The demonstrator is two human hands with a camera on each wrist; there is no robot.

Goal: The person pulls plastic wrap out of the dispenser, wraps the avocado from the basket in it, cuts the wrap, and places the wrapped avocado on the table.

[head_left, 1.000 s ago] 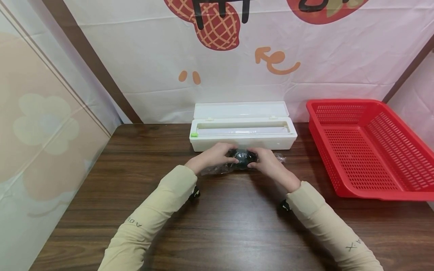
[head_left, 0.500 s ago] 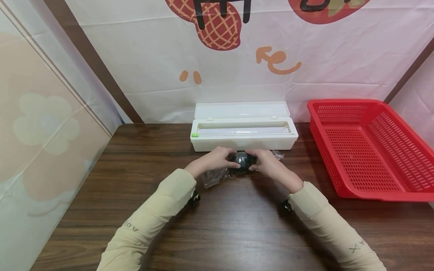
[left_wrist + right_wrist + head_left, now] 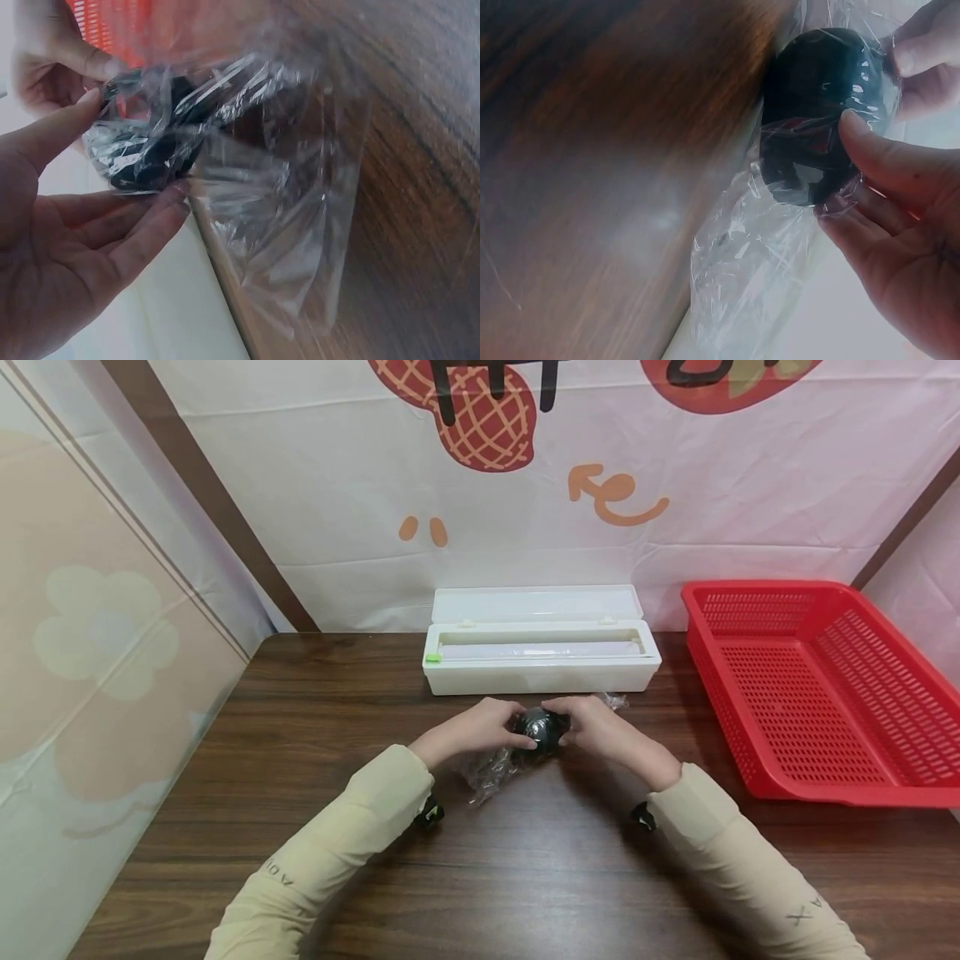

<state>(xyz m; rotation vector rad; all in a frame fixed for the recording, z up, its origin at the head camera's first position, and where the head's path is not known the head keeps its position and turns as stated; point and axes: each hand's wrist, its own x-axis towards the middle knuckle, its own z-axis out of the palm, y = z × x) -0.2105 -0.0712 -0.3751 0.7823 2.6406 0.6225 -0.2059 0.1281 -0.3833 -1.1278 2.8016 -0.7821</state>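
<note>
A dark, rounded object [image 3: 538, 732] loosely wrapped in clear cling film [image 3: 493, 777] is held between both hands in front of the white box. From the left, my left hand [image 3: 487, 727] grips it with thumb and fingers. On the other side, my right hand [image 3: 600, 727] pinches it the same way. In the left wrist view, a crumpled tail of film [image 3: 289, 217] hangs off the object's near side. The right wrist view shows the object's smooth, dark green-black surface [image 3: 810, 97] under the shiny film, with more film trailing beside it. Its exact kind I cannot tell.
Behind the hands stands a white cling film dispenser [image 3: 542, 678], its lid raised, with a film roll [image 3: 540, 650] inside and a green slider [image 3: 432, 657] at its left. A red perforated basket [image 3: 720, 727] stands on the right of the brown wooden table [image 3: 525, 877], near the printed curtain.
Both hands have drawn the wrapped object slightly toward the person, away from the dispenser. The loose film on the left has swung down toward the near side.
</note>
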